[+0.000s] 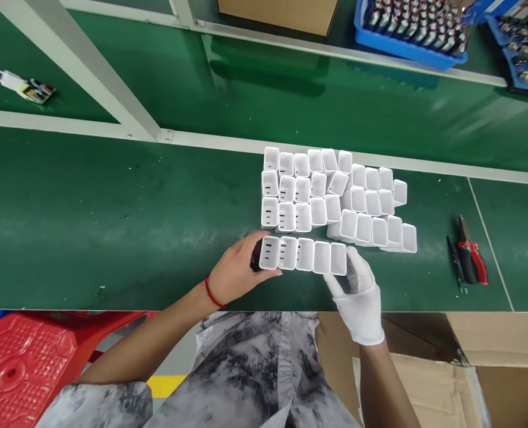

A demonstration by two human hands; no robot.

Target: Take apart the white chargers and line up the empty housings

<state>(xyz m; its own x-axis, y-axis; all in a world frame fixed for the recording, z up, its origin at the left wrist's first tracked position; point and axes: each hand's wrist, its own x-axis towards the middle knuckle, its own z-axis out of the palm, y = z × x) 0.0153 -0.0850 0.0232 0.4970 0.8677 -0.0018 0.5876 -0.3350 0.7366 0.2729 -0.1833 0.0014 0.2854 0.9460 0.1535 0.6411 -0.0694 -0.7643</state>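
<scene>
A row of several white plastic open-topped cases (305,254) is squeezed end to end between my two hands, above the near part of the green bench. My bare left hand (239,264), with a red cord at the wrist, grips the row's left end; something dark shows between palm and case. My right hand (359,297), in a white glove, closes on the right end. Slots show inside the left cases of the row. Just beyond stand more white cases (294,190) in rows, some of them leaning at the right.
Pliers (471,255) with red and black handles lie at the right beside a dark slim tool (456,264). A plug with a bare circuit board (27,86) lies far left. Blue trays (410,50) of parts and a cardboard box (281,12) are behind. A red stool (27,368) stands lower left.
</scene>
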